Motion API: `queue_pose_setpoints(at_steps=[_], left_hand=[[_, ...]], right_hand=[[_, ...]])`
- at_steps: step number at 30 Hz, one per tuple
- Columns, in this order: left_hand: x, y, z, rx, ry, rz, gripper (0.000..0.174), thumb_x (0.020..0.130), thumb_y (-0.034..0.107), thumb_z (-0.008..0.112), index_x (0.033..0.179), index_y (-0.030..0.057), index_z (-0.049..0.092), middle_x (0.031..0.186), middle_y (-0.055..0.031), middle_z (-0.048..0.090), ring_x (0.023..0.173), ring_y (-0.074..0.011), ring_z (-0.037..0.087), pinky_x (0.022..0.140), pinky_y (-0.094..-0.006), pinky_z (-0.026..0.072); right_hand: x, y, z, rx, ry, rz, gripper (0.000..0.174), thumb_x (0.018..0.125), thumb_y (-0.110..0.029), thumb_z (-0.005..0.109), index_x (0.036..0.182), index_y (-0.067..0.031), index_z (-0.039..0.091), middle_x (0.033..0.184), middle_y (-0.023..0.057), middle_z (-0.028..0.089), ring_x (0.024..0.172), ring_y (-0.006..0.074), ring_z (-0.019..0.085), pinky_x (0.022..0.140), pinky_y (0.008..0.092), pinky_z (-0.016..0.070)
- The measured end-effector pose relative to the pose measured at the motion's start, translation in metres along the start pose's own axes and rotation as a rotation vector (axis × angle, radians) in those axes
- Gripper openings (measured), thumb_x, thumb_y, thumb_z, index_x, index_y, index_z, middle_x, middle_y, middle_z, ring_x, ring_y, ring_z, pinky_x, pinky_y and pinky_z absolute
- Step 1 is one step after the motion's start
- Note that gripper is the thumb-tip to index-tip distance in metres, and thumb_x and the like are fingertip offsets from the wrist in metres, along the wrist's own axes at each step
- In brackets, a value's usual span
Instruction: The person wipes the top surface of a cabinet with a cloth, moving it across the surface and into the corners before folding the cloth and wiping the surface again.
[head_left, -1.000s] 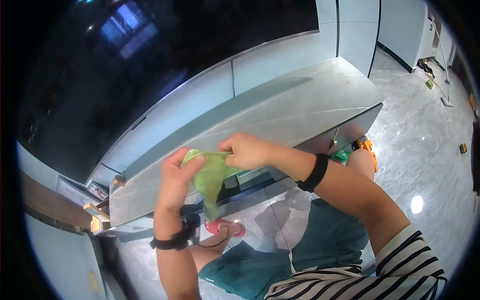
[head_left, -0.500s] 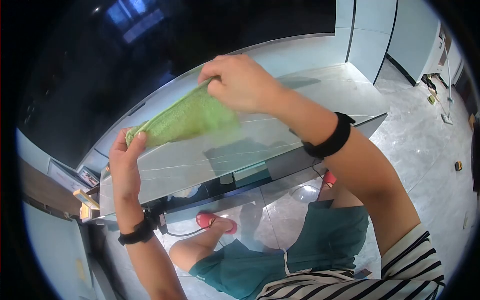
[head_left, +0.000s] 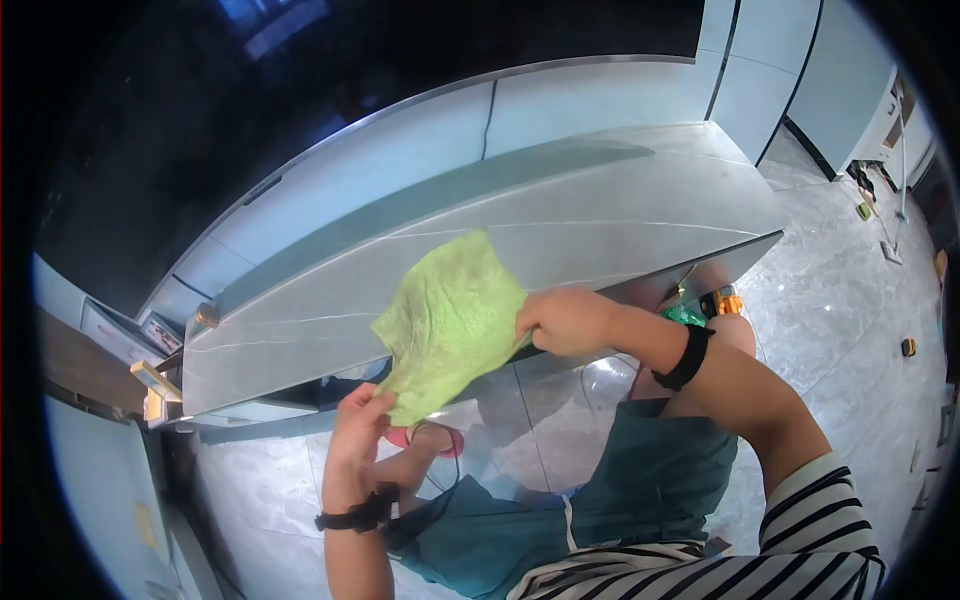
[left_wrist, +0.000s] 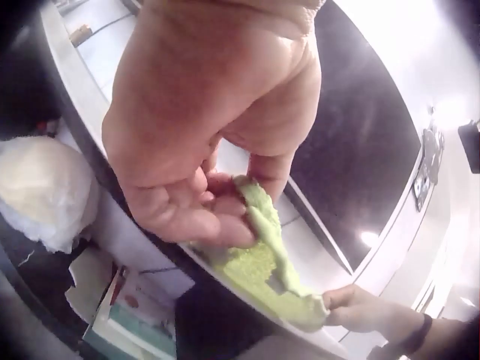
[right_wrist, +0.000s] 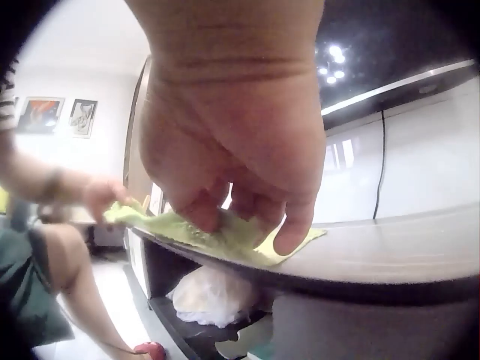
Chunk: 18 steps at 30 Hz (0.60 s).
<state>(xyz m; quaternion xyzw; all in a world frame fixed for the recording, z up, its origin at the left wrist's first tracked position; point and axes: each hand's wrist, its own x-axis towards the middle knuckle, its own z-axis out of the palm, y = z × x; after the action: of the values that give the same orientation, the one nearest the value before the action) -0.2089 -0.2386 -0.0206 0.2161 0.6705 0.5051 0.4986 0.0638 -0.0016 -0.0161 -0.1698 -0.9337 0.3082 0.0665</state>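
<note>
A light green cloth point(head_left: 450, 315) is spread between my two hands over the front of the grey marbled cabinet top point(head_left: 620, 215). With thumb and fingers my left hand point(head_left: 360, 420) pinches its near left corner, out past the front edge. My right hand point(head_left: 568, 322) grips the cloth's right side. In the left wrist view the near edge of the cloth point(left_wrist: 270, 232) is bunched under the left fingers. The right wrist view shows the cloth point(right_wrist: 180, 229) lying along the edge, partly hidden behind the right hand's curled fingers.
A big dark TV screen point(head_left: 350, 60) rises behind the cabinet top. Below it, an open compartment holds a white plastic bag point(right_wrist: 214, 294). A wooden-looking item point(head_left: 207, 315) stands at the left end. An orange object point(head_left: 728, 303) is by the right knee.
The cloth was bunched, then stretched up to the left as a folded strip; now it is opened out and lower. Both hands have come down and to the right since half a second ago.
</note>
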Motion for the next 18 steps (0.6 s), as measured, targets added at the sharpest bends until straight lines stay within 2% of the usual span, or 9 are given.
queue_pose_setpoints(at_steps=[2,5,7,10,11,13,14,15,18], left_hand=[[-0.003,0.015,-0.009,-0.041,0.005,0.016,0.013,0.09,0.021,0.066,0.095,0.0095,0.062,0.083,-0.0011,0.067,0.065,-0.0088,0.06,0.05,-0.0223,0.0444],[0.011,0.035,-0.022,-0.137,0.057,0.099,0.019,0.092,0.025,0.064,0.1,0.0083,0.061,0.086,-0.0001,0.066,0.065,-0.0085,0.059,0.051,-0.0223,0.043],[0.035,0.044,-0.038,-0.225,0.111,0.128,0.022,0.093,0.028,0.063,0.102,0.0081,0.061,0.088,0.0002,0.065,0.066,-0.0099,0.059,0.054,-0.0241,0.0443],[0.044,0.068,-0.025,-0.094,0.424,0.038,0.023,0.094,0.029,0.06,0.106,0.009,0.062,0.087,-0.0017,0.064,0.072,-0.0126,0.059,0.062,-0.0276,0.0452],[0.046,0.071,-0.018,0.086,0.566,0.034,0.022,0.096,0.023,0.057,0.112,0.0089,0.062,0.094,-0.0055,0.064,0.081,-0.0162,0.061,0.073,-0.0308,0.047],[0.074,0.034,-0.04,0.418,0.549,0.429,0.023,0.096,0.019,0.056,0.116,0.0068,0.061,0.1,-0.0071,0.065,0.087,-0.0183,0.062,0.081,-0.0323,0.0475],[0.084,0.02,-0.048,0.582,0.529,0.624,0.024,0.096,0.017,0.056,0.117,0.0058,0.06,0.103,-0.0078,0.065,0.091,-0.0193,0.063,0.084,-0.033,0.0478],[0.067,0.032,-0.023,0.747,0.457,0.625,0.028,0.096,0.013,0.055,0.121,0.0019,0.058,0.112,-0.0121,0.064,0.102,-0.0275,0.063,0.094,-0.0368,0.046],[0.064,0.04,0.032,1.07,0.295,0.752,0.043,0.095,0.022,0.056,0.133,0.0021,0.05,0.134,-0.0222,0.052,0.125,-0.0375,0.05,0.105,-0.0421,0.0391]], right_hand=[[0.011,0.007,-0.015,0.099,0.021,-0.068,0.028,0.079,-0.012,0.054,0.101,-0.01,0.072,0.093,0.0157,0.071,0.088,0.0354,0.067,0.08,0.0439,0.0519],[0.037,-0.012,-0.048,0.176,0.078,-0.016,0.028,0.079,-0.015,0.055,0.101,-0.0082,0.071,0.088,0.0174,0.07,0.085,0.035,0.067,0.077,0.044,0.0522],[0.063,-0.026,-0.072,0.175,0.179,0.083,0.028,0.083,-0.015,0.055,0.105,-0.008,0.07,0.098,0.0179,0.069,0.095,0.034,0.066,0.082,0.0447,0.052],[0.107,-0.002,-0.059,-0.081,0.603,0.101,0.032,0.086,-0.015,0.053,0.114,-0.0047,0.065,0.112,0.0183,0.065,0.099,0.0347,0.064,0.089,0.0439,0.0501],[0.108,0.0,-0.057,-0.105,0.501,0.138,0.033,0.088,-0.017,0.053,0.118,-0.0062,0.063,0.119,0.018,0.062,0.104,0.0354,0.061,0.092,0.0453,0.0494],[0.098,-0.018,-0.053,-0.153,0.291,0.216,0.036,0.092,-0.021,0.053,0.125,-0.009,0.059,0.132,0.0175,0.055,0.116,0.0367,0.056,0.096,0.0481,0.0481],[0.098,-0.018,-0.043,-0.176,0.256,0.185,0.037,0.092,-0.023,0.053,0.126,-0.0091,0.058,0.132,0.0172,0.055,0.117,0.0368,0.056,0.096,0.0479,0.0477],[0.1,-0.014,-0.03,-0.198,0.222,0.156,0.038,0.093,-0.024,0.052,0.128,-0.0091,0.056,0.133,0.0169,0.054,0.118,0.0369,0.056,0.097,0.0477,0.0473],[0.111,-0.015,0.009,-0.275,0.127,0.109,0.044,0.096,-0.031,0.049,0.134,-0.0109,0.051,0.141,0.0159,0.048,0.128,0.0366,0.048,0.103,0.05,0.0415]])
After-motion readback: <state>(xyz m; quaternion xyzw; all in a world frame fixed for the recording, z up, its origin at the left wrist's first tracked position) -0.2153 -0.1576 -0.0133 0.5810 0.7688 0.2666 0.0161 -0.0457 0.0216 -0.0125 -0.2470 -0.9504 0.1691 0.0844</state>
